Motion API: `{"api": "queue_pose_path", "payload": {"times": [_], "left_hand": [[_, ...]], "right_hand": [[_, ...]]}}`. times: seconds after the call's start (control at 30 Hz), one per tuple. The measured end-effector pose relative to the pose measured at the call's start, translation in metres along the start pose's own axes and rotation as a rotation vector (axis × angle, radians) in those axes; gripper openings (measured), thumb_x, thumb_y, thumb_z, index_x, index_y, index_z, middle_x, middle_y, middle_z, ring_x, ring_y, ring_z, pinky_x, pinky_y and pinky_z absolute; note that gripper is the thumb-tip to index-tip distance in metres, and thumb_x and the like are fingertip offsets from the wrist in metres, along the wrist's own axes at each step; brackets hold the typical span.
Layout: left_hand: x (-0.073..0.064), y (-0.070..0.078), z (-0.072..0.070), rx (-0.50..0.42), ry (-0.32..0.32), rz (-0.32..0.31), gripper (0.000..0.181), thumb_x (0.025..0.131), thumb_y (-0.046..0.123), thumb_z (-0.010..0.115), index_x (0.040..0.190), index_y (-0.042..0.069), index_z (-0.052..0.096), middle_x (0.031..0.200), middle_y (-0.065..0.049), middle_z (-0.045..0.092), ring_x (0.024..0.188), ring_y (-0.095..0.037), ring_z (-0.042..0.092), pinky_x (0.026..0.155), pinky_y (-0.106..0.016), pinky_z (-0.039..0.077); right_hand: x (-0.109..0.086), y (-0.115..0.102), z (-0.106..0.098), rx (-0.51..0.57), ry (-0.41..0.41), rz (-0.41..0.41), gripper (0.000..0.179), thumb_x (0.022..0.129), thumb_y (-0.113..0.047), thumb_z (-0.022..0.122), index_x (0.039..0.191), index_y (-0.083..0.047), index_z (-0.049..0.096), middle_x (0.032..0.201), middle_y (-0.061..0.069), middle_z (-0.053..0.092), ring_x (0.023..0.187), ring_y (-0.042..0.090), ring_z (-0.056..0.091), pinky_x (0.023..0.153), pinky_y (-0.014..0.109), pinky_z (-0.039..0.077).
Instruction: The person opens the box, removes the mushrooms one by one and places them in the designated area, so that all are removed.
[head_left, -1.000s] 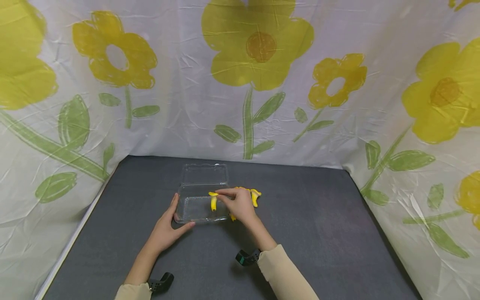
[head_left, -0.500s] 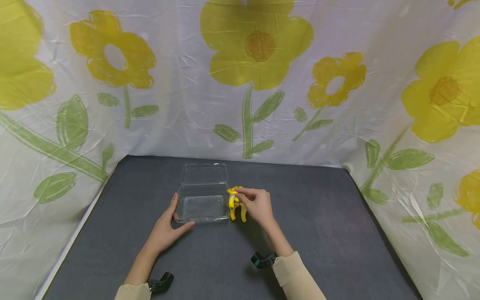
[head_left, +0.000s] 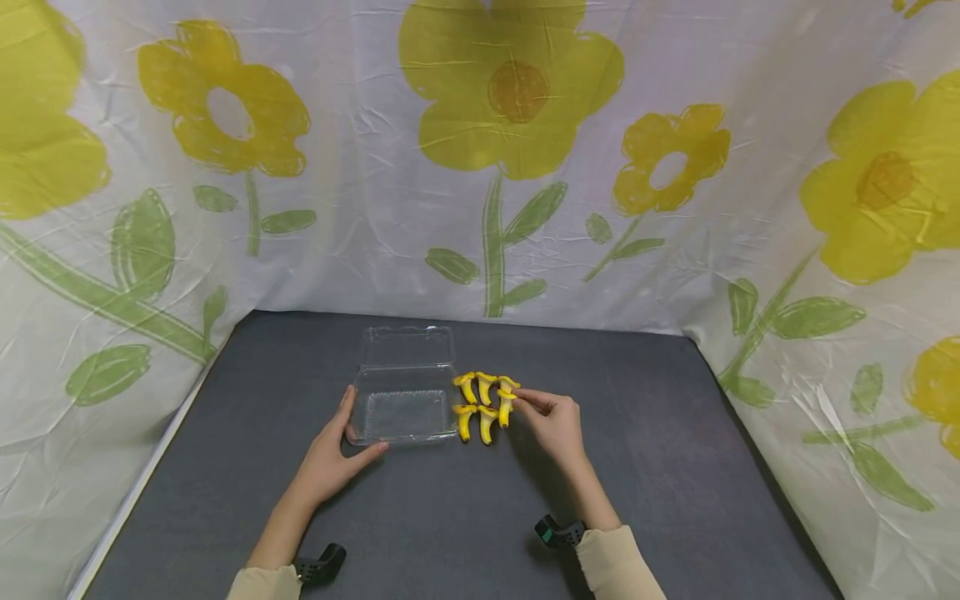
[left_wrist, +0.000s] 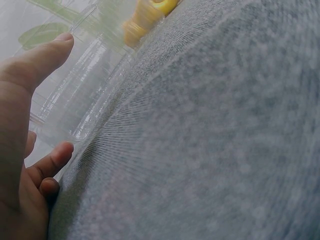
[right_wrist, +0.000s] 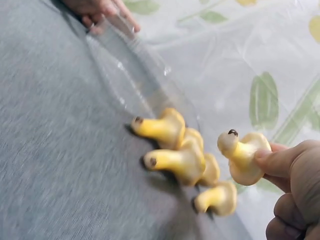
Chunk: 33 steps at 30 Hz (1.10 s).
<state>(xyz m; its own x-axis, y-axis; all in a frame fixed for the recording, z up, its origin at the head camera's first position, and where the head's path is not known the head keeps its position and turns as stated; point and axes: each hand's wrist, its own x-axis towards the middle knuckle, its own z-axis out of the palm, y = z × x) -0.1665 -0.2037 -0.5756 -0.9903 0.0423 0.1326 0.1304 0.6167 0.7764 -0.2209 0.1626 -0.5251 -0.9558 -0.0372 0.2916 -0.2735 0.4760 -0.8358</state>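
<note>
My right hand [head_left: 553, 421] pinches a yellow mushroom [right_wrist: 247, 156] between thumb and fingers; in the right wrist view its dark-tipped stem points away from the hand. Several similar yellow mushrooms lie in two rows, with a front mushroom [head_left: 487, 423] and a back mushroom [head_left: 466, 386] among them. Overlapping the right end of the back row in the head view is the held one. A clear plastic clamshell box [head_left: 405, 415] stands just left of the rows, lid raised at the back. My left hand [head_left: 330, 458] touches its front left corner, thumb along the front, fingers along the left side.
Dark grey cloth [head_left: 675, 467] covers the table. White curtain walls [head_left: 360, 233] printed with yellow flowers rise at the back and both sides. Each wrist wears a black band, such as the right wristband [head_left: 558, 532].
My right hand has carried the mushroom rightward from over the box, past the left end of the rows, to their right end. The left hand and the box have stayed in place.
</note>
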Motion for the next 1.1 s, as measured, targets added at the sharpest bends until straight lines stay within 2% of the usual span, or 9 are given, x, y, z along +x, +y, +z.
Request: {"api": "queue_pose_path", "payload": {"times": [0.1, 0.2, 0.33, 0.5, 0.7, 0.83, 0.93, 1.0, 1.1], "left_hand": [[0.000, 0.000, 0.000, 0.000, 0.001, 0.003, 0.114, 0.093, 0.046, 0.083, 0.172, 0.009, 0.009, 0.176, -0.016, 0.016, 0.086, -0.017, 0.046, 0.091, -0.045, 0.037], [0.000, 0.001, -0.001, 0.003, 0.005, 0.003, 0.113, 0.093, 0.046, 0.082, 0.172, 0.009, 0.010, 0.175, -0.016, 0.019, 0.085, -0.016, 0.045, 0.089, -0.043, 0.037], [-0.001, 0.002, -0.002, 0.007, 0.004, 0.000, 0.113, 0.093, 0.045, 0.082, 0.172, 0.010, 0.009, 0.172, -0.016, 0.025, 0.084, -0.015, 0.045, 0.087, -0.041, 0.037], [-0.001, 0.002, -0.002, 0.007, 0.005, -0.003, 0.113, 0.093, 0.045, 0.082, 0.172, 0.010, 0.009, 0.170, -0.016, 0.029, 0.084, -0.016, 0.045, 0.086, -0.041, 0.037], [-0.002, 0.000, 0.000, 0.009, 0.011, 0.003, 0.113, 0.093, 0.044, 0.083, 0.172, 0.008, 0.010, 0.154, -0.015, 0.045, 0.085, -0.015, 0.045, 0.087, -0.042, 0.037], [-0.002, -0.002, 0.000, 0.018, 0.018, 0.001, 0.114, 0.092, 0.045, 0.084, 0.172, 0.009, 0.011, 0.152, -0.015, 0.045, 0.086, -0.016, 0.046, 0.087, -0.042, 0.037], [-0.001, -0.002, 0.000, 0.024, 0.018, 0.002, 0.115, 0.092, 0.046, 0.083, 0.172, 0.009, 0.010, 0.149, -0.015, 0.047, 0.086, -0.017, 0.046, 0.087, -0.041, 0.038], [-0.001, -0.002, -0.001, 0.017, 0.017, 0.004, 0.114, 0.092, 0.045, 0.084, 0.172, 0.009, 0.010, 0.143, -0.013, 0.050, 0.086, -0.017, 0.046, 0.086, -0.041, 0.038], [-0.001, -0.002, -0.001, 0.007, 0.011, 0.000, 0.114, 0.092, 0.044, 0.084, 0.172, 0.010, 0.010, 0.122, -0.009, 0.055, 0.084, -0.015, 0.045, 0.085, -0.040, 0.037]], "right_hand": [[-0.006, 0.010, -0.003, 0.000, 0.004, 0.002, 0.018, 0.095, -0.015, 0.082, 0.111, -0.006, 0.085, 0.104, 0.010, 0.082, 0.050, 0.002, 0.056, 0.045, 0.022, 0.029], [-0.012, 0.020, -0.003, -0.003, 0.007, -0.007, 0.018, 0.095, -0.015, 0.082, 0.111, -0.007, 0.085, 0.104, 0.011, 0.081, 0.039, -0.001, 0.027, 0.042, 0.020, 0.026], [-0.018, 0.032, 0.000, -0.025, 0.015, -0.018, 0.017, 0.095, -0.015, 0.082, 0.110, -0.009, 0.086, 0.100, 0.010, 0.082, 0.036, -0.002, 0.024, 0.039, 0.019, 0.026], [-0.020, 0.042, 0.004, -0.033, 0.021, 0.006, 0.016, 0.095, -0.016, 0.083, 0.110, -0.012, 0.086, 0.098, 0.005, 0.082, 0.044, -0.003, 0.039, 0.044, 0.019, 0.029], [-0.022, 0.048, 0.007, -0.016, 0.030, 0.027, 0.016, 0.093, -0.015, 0.084, 0.109, -0.016, 0.087, 0.103, 0.002, 0.082, 0.078, -0.004, 0.068, 0.060, 0.019, 0.044], [-0.023, 0.050, 0.008, -0.010, 0.029, 0.013, 0.018, 0.094, -0.015, 0.083, 0.111, -0.015, 0.086, 0.105, 0.003, 0.082, 0.056, -0.005, 0.051, 0.054, 0.019, 0.038], [-0.024, 0.051, 0.009, -0.016, 0.021, 0.009, 0.021, 0.093, -0.017, 0.084, 0.114, -0.015, 0.085, 0.108, 0.004, 0.082, 0.051, 0.000, 0.041, 0.051, 0.021, 0.033], [-0.025, 0.052, 0.009, -0.016, 0.016, 0.016, 0.024, 0.093, -0.018, 0.085, 0.116, -0.015, 0.085, 0.110, 0.001, 0.081, 0.061, 0.000, 0.058, 0.057, 0.019, 0.041], [-0.027, 0.052, 0.009, 0.010, 0.010, 0.031, 0.027, 0.092, -0.019, 0.085, 0.119, -0.015, 0.084, 0.114, -0.001, 0.080, 0.094, 0.010, 0.076, 0.073, 0.019, 0.052]]}}
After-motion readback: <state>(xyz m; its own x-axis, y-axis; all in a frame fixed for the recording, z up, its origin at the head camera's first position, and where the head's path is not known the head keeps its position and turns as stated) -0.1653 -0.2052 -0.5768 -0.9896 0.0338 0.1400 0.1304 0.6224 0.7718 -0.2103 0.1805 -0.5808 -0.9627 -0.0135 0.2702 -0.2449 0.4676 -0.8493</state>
